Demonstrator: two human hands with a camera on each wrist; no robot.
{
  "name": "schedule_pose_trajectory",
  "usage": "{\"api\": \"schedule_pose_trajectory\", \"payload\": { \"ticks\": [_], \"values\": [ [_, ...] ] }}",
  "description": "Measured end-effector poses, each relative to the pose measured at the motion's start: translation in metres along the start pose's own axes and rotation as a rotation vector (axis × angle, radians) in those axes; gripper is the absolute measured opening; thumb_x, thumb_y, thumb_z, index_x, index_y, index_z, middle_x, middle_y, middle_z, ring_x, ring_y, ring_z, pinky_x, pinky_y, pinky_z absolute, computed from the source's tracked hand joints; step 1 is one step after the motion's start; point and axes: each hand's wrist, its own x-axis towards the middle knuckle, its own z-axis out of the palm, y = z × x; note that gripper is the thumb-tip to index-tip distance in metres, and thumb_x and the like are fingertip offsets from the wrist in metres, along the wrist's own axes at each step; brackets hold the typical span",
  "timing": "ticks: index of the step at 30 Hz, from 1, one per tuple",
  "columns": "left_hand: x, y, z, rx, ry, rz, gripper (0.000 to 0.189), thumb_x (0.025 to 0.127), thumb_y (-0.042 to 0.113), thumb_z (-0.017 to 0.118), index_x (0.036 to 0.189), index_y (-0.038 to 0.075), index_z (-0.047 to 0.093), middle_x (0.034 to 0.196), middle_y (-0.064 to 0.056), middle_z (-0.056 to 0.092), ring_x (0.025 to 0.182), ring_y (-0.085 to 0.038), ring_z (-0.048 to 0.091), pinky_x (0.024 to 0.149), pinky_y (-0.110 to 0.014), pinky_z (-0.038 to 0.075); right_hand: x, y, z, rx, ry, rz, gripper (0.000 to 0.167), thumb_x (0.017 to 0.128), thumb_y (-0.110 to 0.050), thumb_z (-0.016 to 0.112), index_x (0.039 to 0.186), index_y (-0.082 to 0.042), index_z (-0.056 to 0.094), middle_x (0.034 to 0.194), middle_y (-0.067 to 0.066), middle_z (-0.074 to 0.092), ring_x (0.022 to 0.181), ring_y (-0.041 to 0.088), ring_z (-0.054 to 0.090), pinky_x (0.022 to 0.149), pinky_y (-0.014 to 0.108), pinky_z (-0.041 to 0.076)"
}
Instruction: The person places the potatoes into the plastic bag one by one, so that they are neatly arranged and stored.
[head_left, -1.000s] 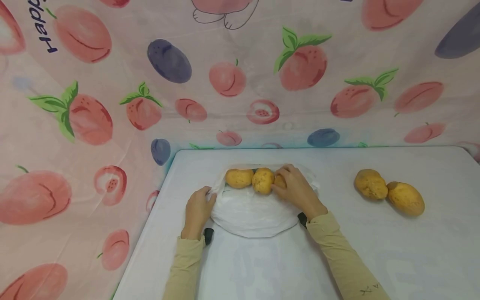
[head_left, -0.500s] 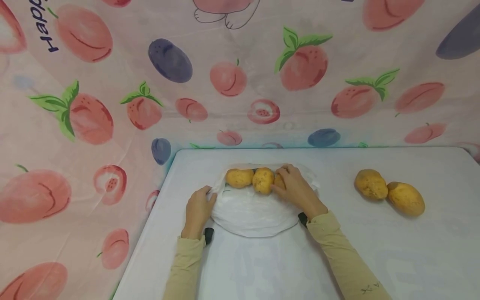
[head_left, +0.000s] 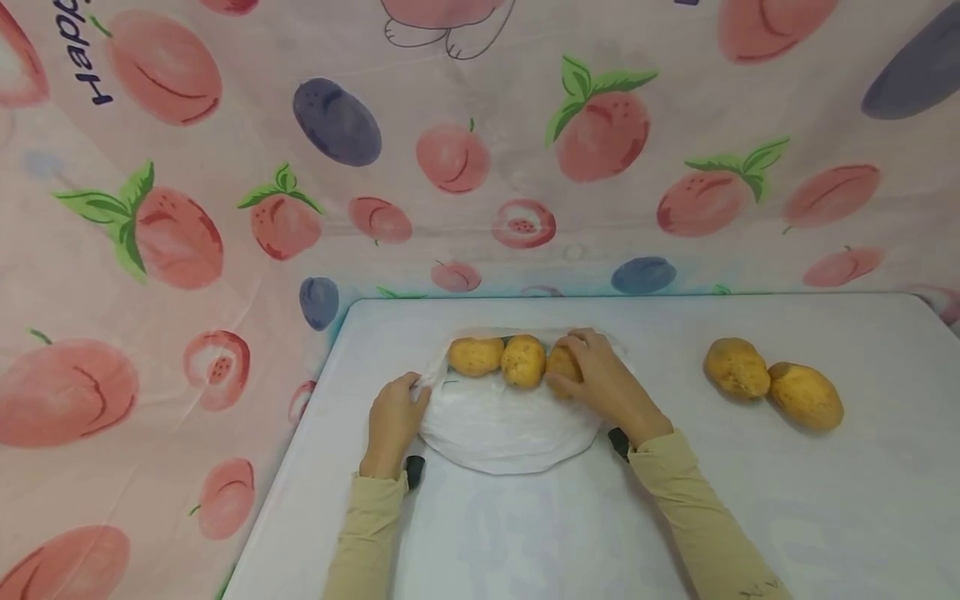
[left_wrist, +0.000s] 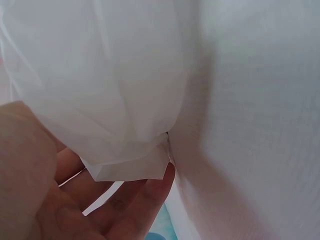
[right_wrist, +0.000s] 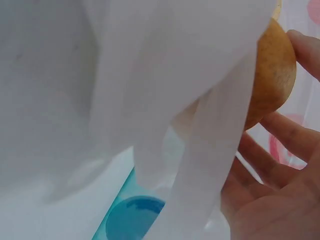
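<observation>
Both forearms [head_left: 367, 533] forward, left grip [head_left: 392, 421] and right grip [head_left: 611, 382] with fingers [right_wrist: 270, 162] bent.

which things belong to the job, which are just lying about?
Job:
left hand, on white bag
right hand, holding potato
two potatoes at bag's mouth
probably two untouched potatoes at right

Just there:
patterned cloth
table

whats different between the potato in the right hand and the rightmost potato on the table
The held potato is between the fingers of the right hand; the rightmost potato is untouched. The held potato is at the white bag; the rightmost potato lies on the table, beside another potato. Both have yellowish-brown skin.
</observation>
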Motion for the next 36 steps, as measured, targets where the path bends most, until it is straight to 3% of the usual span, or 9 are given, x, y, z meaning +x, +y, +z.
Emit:
{"api": "schedule_pose_trajectory", "payload": {
  "ticks": [12,17,29,36],
  "values": [
    [-0.001,-0.003,0.001,0.001,0.004,0.004,0.028,0.094,0.019,0.067,0.115,-0.001,0.070,0.109,-0.019,0.072,0.101,-0.038,0.067,0.085,-0.050,0.053,-0.009,0.005,-0.008,-0.134,-0.005,-0.091,0.055,0.093,-0.033,0.070,0.135,-0.001,0.055,0.137,0.021,0.051,0.131,0.038,0.045,0.108,0.053,0.041],
    [-0.002,-0.003,0.000,0.002,0.001,-0.002,0.029,0.094,0.019,0.067,0.116,-0.001,0.069,0.110,-0.020,0.071,0.102,-0.038,0.067,0.086,-0.050,0.053,-0.016,0.013,-0.014,-0.126,0.024,-0.135,0.053,0.092,-0.028,0.072,0.134,0.000,0.056,0.137,0.020,0.052,0.131,0.038,0.045,0.106,0.053,0.042],
    [0.000,-0.001,0.001,-0.005,-0.004,-0.010,0.029,0.094,0.019,0.067,0.116,0.000,0.069,0.112,-0.019,0.071,0.104,-0.038,0.066,0.088,-0.051,0.052,-0.028,0.029,-0.024,-0.145,0.077,-0.152,0.048,0.091,-0.021,0.072,0.130,0.003,0.057,0.134,0.020,0.052,0.127,0.038,0.047,0.101,0.054,0.046],
    [-0.001,0.000,0.001,-0.002,0.002,-0.002,0.028,0.094,0.019,0.068,0.115,0.000,0.070,0.109,-0.019,0.072,0.102,-0.037,0.067,0.086,-0.051,0.053,-0.037,0.038,-0.037,-0.178,0.077,-0.116,0.047,0.092,-0.019,0.071,0.131,0.003,0.057,0.135,0.021,0.051,0.128,0.039,0.045,0.100,0.055,0.046]
  ]
}}
